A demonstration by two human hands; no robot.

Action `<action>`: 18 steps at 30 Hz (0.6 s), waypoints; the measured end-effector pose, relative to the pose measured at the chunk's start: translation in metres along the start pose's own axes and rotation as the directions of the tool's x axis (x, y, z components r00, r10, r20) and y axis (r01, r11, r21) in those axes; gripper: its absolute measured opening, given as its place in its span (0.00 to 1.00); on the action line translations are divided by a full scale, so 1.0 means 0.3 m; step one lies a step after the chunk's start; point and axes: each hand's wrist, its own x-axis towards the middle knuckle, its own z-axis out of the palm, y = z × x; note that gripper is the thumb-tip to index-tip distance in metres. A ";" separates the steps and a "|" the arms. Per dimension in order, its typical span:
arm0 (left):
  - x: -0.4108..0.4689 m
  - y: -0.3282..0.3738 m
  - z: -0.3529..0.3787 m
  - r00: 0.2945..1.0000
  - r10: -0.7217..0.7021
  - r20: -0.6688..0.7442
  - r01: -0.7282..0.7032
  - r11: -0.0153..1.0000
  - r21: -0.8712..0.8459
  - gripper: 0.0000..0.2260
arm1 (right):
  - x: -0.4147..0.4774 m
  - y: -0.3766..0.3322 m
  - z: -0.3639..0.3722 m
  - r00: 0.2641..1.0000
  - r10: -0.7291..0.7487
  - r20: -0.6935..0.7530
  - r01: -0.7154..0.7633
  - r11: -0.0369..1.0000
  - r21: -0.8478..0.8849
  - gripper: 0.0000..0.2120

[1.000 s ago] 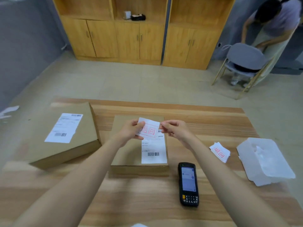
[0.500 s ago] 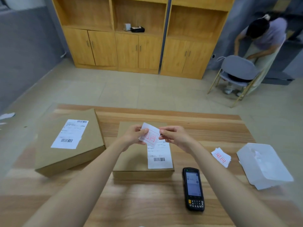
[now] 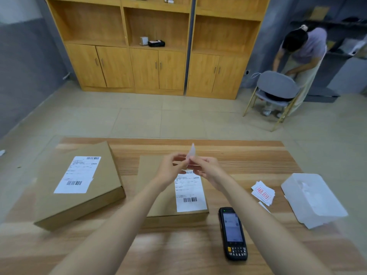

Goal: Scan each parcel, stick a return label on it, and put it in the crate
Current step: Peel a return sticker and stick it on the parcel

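Return desk: a person's left hand point(image 3: 170, 170) and right hand point(image 3: 206, 168) meet above a flat cardboard parcel point(image 3: 148, 168) on a wooden table point(image 3: 248, 155). Both pinch a single return label point(image 3: 192, 152) between thumb and fingertips, closed small and tight on its lower end, with nothing else in either hand.

The label is held in the air over the parcel's far half, not touching it. It stands nearly upright and edge-on to the camera, so its long axis runs roughly vertical and its free tip points up and slightly away. The printed face is hidden (the patch between the fingertips is blurred, so whether a backing sheet is coming off cannot be told).

The slip looks like thin, featherweight paper, limp enough to curl and — once its adhesive is bare — likely to stick to itself or to skin. It is best held by the very corners, kept taut between both hands and laid down from one edge.

The parcel's shipping label point(image 3: 189, 193) lies face up, barcode toward the person. A handheld scanner point(image 3: 233, 233) rests just right of the parcel, with a stack of return labels point(image 3: 263, 193) farther right.
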 end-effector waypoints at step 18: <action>-0.017 -0.006 -0.010 0.979 -0.044 0.199 0.068 0.991 -0.117 0.14 | -0.009 0.043 -0.016 0.998 0.014 -0.056 -0.010 0.997 0.073 0.04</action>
